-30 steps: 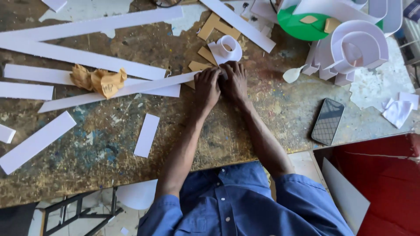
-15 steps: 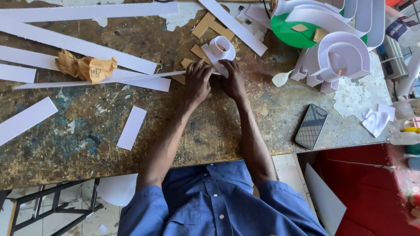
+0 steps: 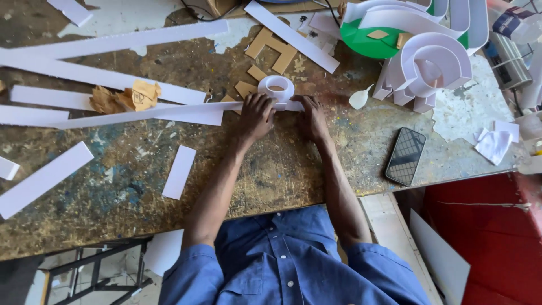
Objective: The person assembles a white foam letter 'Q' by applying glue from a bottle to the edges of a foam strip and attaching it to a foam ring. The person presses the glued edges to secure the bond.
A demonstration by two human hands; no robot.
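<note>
Head view: your fingers (image 3: 270, 105) are curling down together onto a long white strip (image 3: 169, 114), your left hand (image 3: 257, 116) and right hand (image 3: 310, 117) pressing it side by side. Whether they are pinching it or only pressing, you cannot tell. That strip is lying flat across the table (image 3: 113, 164), stretching away to your left. A white ring (image 3: 276, 87) is sitting just beyond your knuckles. A phone (image 3: 405, 156) is lying well to your right.
</note>
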